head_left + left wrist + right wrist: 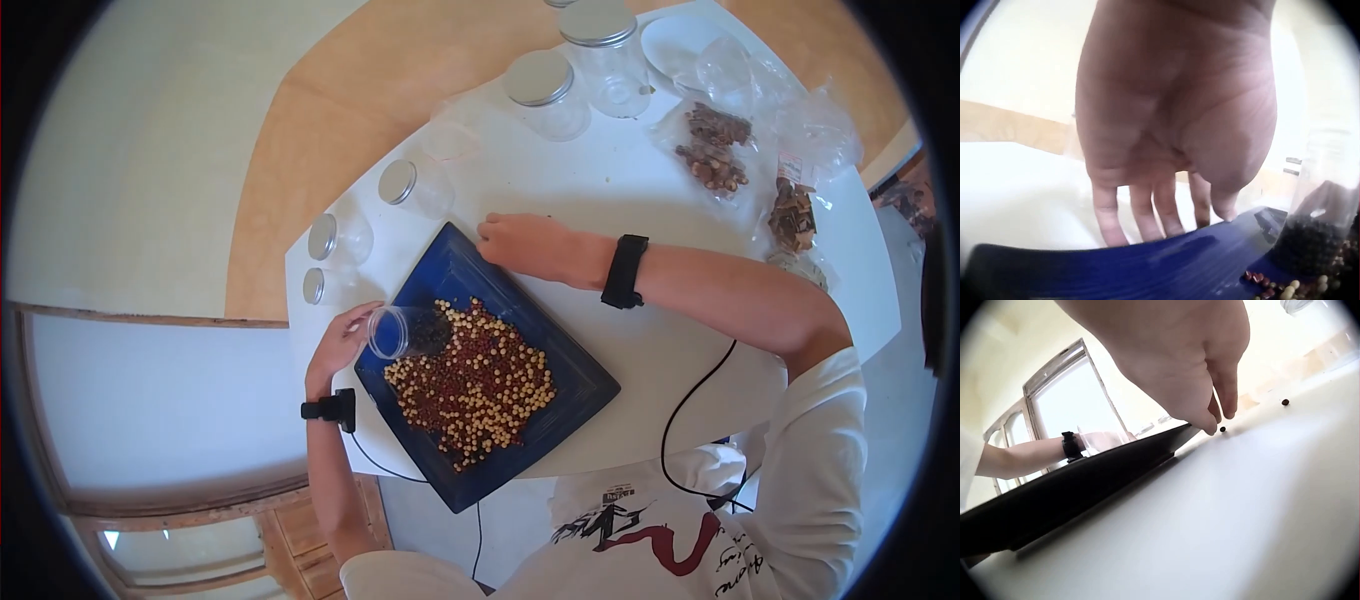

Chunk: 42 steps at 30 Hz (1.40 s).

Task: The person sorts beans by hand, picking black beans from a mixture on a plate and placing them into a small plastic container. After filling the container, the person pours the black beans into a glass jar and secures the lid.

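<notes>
My left hand (341, 343) is at the left edge of the blue tray (585, 385), its fingers reaching down along the rim in the left wrist view. Beside it in the tray stands a lidless clear jar (387, 333) with black beans in its bottom. Mixed red and cream beans (480, 380) spread across the tray floor. By the tray's far corner, my right hand (535, 246) reaches down to the white table. In the right wrist view its thumb and fingertips are slightly apart, close to a small dark bean (1222, 429). Another dark bean (1285, 402) lies farther off.
Lidded clear jars (418, 188) line the table's far left side. Larger jars (545, 95) stand at the back. Plastic bags of dried brown pieces (715, 150) and a white plate (680, 45) lie at the back right. A black cable (672, 420) hangs below the right arm.
</notes>
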{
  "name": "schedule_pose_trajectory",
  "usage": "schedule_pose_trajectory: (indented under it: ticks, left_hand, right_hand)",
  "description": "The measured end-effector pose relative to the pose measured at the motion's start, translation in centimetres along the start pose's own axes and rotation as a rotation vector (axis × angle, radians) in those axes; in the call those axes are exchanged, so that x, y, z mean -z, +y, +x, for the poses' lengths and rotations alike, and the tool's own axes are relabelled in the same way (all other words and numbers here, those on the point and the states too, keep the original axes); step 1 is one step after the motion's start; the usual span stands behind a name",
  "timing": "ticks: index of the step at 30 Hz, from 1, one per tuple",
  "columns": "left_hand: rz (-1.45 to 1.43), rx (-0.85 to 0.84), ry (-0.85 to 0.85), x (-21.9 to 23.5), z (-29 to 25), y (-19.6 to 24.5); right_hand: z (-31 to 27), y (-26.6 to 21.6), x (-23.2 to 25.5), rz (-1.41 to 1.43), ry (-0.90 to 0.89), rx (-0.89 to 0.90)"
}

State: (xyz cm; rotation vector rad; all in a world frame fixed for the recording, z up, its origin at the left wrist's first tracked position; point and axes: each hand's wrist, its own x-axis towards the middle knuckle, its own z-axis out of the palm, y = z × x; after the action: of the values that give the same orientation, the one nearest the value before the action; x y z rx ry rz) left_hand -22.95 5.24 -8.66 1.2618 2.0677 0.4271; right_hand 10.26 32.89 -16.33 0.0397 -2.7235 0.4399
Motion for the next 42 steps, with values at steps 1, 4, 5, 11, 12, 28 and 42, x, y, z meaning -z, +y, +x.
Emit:
schedule_pose_trajectory:
  ticks: [1, 4, 5, 11, 12, 28, 42]
  left_hand:
    - [-0.005, 0.006, 0.008, 0.5, -1.2, -1.5]
    - [0.388, 0.061, 0.164, 0.4, -5.9, -4.2]
    - [0.298, 0.325, 0.166, -0.1, -7.5, -3.8]
    - [-0.399, 0.587, 0.192, -4.1, -11.9, -0.3]
    - [-0.387, 0.556, 0.234, -5.1, -12.0, 0.3]
    - [-0.435, 0.514, 0.32, -7.4, -9.8, 2.0]
    - [-0.683, 0.397, 0.407, -8.5, -8.8, 0.3]
  right_hand:
    - [0.3, 0.3, -0.6, 0.007, 0.019, 0.0]
    - [0.3, 0.6, -0.9, 0.039, 0.051, -0.009]
    - [0.1, 0.6, -0.8, 0.06, 0.07, -0.025]
    - [-1.8, 2.3, 0.0, 0.226, 0.173, -0.033]
    - [-2.2, 3.1, 0.8, 0.226, 0.153, -0.025]
    - [-9.1, 7.5, 10.4, 0.132, -0.039, -0.5]
    - [-4.6, 11.1, 6.5, -0.017, 0.004, -0.359]
